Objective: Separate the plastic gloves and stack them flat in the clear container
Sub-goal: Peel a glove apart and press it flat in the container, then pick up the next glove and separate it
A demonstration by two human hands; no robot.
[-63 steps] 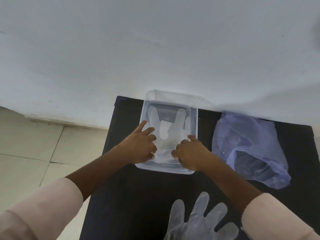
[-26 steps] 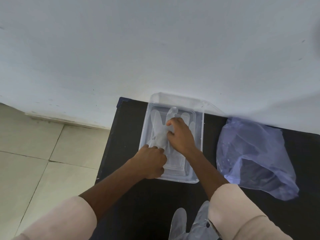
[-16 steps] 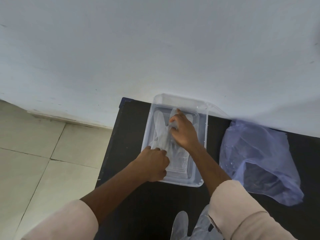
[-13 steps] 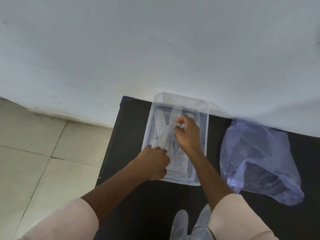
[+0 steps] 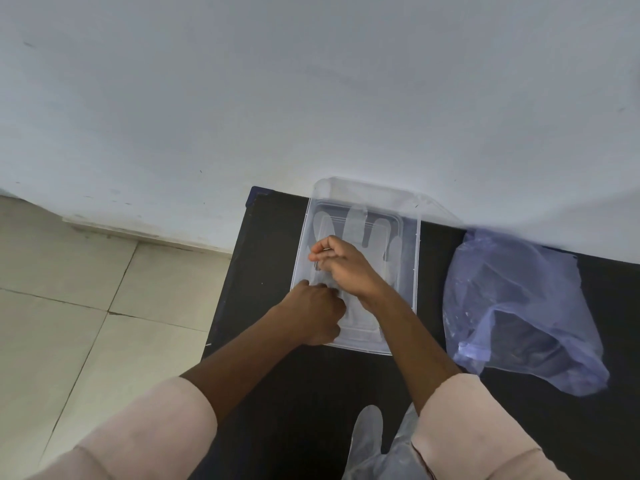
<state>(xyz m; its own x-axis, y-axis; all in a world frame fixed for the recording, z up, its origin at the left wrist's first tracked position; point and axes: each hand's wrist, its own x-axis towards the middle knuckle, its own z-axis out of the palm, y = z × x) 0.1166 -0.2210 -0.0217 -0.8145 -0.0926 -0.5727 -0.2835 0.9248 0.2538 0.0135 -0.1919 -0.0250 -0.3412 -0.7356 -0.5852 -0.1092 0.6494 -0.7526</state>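
Note:
A clear rectangular container (image 5: 410, 258) sits on the black table (image 5: 277, 393) against the wall. A thin clear plastic glove (image 5: 360, 223) lies flat inside it, fingers pointing away from me. My left hand (image 5: 317, 315) presses the glove's cuff end at the container's near left side, fingers curled. Over the left part of the container, my right hand (image 5: 341, 266) pinches one of the glove's left fingers between thumb and fingertips. Another clear glove (image 5: 372, 445) lies on the table near me, partly under my right sleeve.
A crumpled bluish plastic bag (image 5: 519, 306) lies on the table to the right of the container. A white wall stands directly behind the table. Tiled floor (image 5: 69, 306) lies beyond the table's left edge.
My right hand moved from the glove's middle fingers to the left side of the container and pinched a finger there. The glove lies flatter. My left hand stayed at the cuff.

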